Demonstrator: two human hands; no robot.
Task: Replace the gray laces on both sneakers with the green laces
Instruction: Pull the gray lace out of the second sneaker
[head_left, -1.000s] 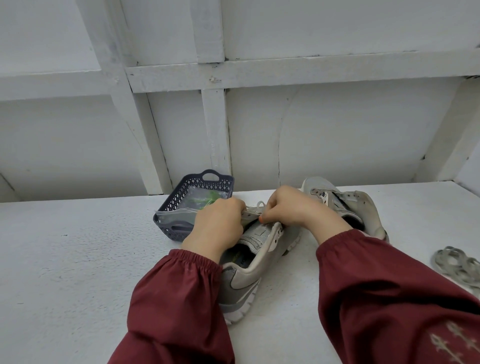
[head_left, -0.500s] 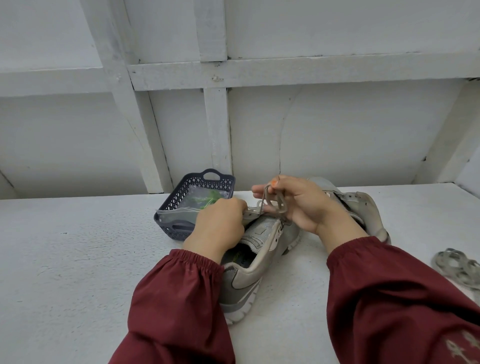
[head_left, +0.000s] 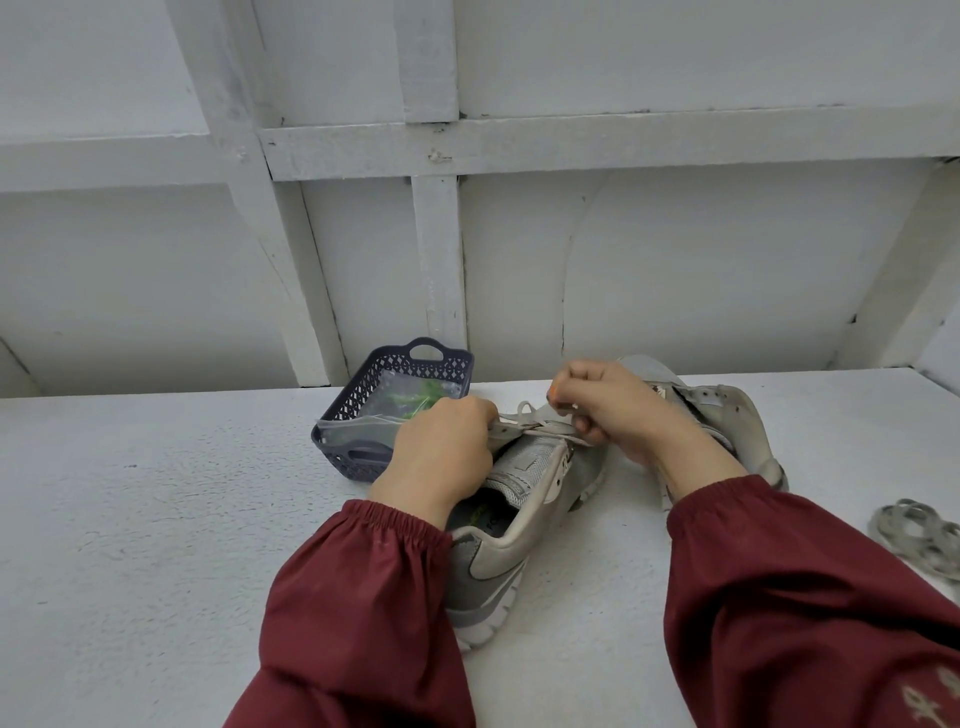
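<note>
Step in hand: stripping the gray lace (head_left: 535, 415) out of the near sneaker (head_left: 519, 525), centre of frame, toe pointing away toward the upper middle. The left hand (head_left: 441, 452) has its fingers curled over the eyelet edge near the toe end and pins the shoe down. The right hand (head_left: 618, 410) is closed in a pinch on the gray lace just above the eyelets, a short loop showing between the two hands. To do it well, judged: pull one crossing at a time, straight up out of its eyelet, keep the left hand braced close to the row being freed so the shoe doesn't lift or twist, and re-pinch near the eyelet rather than hauling on a long tail that can snag. How many rows are left can't be told; the hands cover them. The far sneaker (head_left: 727, 421), right of centre behind the right hand, looks unlaced already, and a loose gray lace (head_left: 919, 535) lies coiled at the right edge on the table (head_left: 156, 519). The green laces (head_left: 421, 395) sit in a clear bag inside the basket (head_left: 353, 410), centre-left, just beside the left hand, not yet touched.
</note>
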